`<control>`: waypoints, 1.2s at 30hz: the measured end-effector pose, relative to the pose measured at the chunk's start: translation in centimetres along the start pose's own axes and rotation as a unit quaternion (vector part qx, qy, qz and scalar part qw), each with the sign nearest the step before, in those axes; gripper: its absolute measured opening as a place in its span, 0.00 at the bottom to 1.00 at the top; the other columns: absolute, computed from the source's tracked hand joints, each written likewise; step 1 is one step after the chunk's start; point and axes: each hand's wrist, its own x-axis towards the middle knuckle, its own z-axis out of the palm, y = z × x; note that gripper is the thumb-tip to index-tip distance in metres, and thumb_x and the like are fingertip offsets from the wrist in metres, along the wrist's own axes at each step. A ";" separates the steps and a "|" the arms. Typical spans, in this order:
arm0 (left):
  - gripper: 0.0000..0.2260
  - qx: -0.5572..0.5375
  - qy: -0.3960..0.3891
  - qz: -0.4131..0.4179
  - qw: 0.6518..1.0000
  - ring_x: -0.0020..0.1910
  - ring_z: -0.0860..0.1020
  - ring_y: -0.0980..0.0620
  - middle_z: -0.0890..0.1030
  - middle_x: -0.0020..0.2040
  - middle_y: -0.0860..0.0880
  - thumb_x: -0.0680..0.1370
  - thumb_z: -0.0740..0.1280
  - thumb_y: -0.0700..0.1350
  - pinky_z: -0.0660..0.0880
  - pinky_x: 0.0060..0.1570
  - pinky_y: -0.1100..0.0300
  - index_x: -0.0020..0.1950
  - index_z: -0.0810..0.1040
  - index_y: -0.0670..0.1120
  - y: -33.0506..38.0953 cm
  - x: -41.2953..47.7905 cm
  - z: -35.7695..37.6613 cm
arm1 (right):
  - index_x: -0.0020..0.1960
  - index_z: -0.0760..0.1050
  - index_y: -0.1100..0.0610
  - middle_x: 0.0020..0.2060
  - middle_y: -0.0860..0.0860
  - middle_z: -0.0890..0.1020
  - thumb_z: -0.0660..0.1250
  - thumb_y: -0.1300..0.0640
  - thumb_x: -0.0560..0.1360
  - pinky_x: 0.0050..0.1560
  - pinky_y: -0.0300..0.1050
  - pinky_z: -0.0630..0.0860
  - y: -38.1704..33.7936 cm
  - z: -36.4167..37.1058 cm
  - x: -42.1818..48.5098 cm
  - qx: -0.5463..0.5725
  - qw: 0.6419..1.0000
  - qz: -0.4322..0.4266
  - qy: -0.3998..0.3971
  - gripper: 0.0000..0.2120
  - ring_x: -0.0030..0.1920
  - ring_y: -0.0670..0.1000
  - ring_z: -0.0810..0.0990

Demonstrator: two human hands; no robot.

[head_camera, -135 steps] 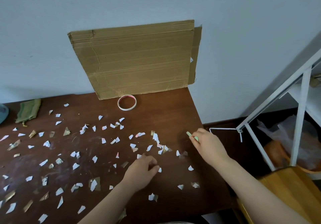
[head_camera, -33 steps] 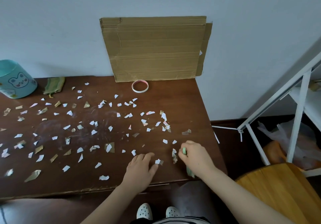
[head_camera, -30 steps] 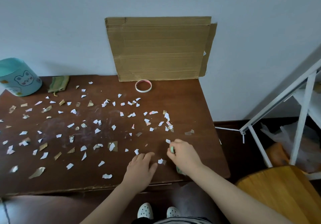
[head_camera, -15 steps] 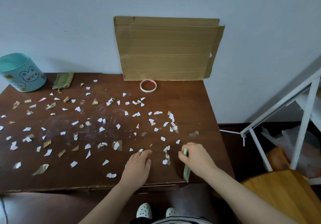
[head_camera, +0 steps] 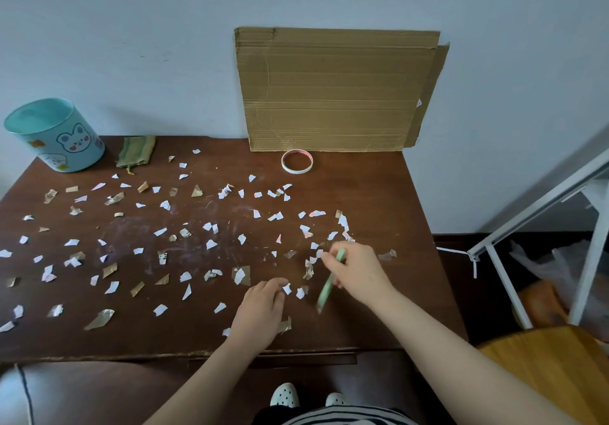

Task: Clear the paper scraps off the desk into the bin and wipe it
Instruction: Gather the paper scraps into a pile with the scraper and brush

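Several white and tan paper scraps (head_camera: pixel 211 244) lie scattered over the dark wooden desk (head_camera: pixel 379 190). My right hand (head_camera: pixel 357 273) grips a thin light-green stick-like tool (head_camera: pixel 329 281) held slanted just above the desk, among scraps at the right. My left hand (head_camera: pixel 260 309) rests flat on the desk near the front edge, fingers straight, its fingertips beside two small white scraps (head_camera: pixel 293 291). A teal bin (head_camera: pixel 56 134) with a rabbit picture stands at the back left corner. A green cloth (head_camera: pixel 135 151) lies next to the bin.
A sheet of cardboard (head_camera: pixel 336 88) leans on the wall at the back, with a tape ring (head_camera: pixel 297 161) in front of it. A white metal rack (head_camera: pixel 540 220) and a wooden stool (head_camera: pixel 557 368) stand to the right of the desk.
My right hand has moved from the front edge farther onto the desk with the green tool, and scraps near it have bunched together. The camera view has shifted left, showing the bin.
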 end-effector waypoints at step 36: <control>0.13 -0.063 0.019 -0.014 0.998 0.57 0.72 0.57 0.76 0.59 0.54 0.82 0.55 0.46 0.66 0.53 0.64 0.62 0.74 0.51 -5.0 1.3 -3.6 | 0.41 0.75 0.56 0.27 0.52 0.78 0.65 0.51 0.76 0.38 0.42 0.80 -3.6 7.0 3.3 -0.020 0.996 0.018 -0.082 0.10 0.25 0.44 0.76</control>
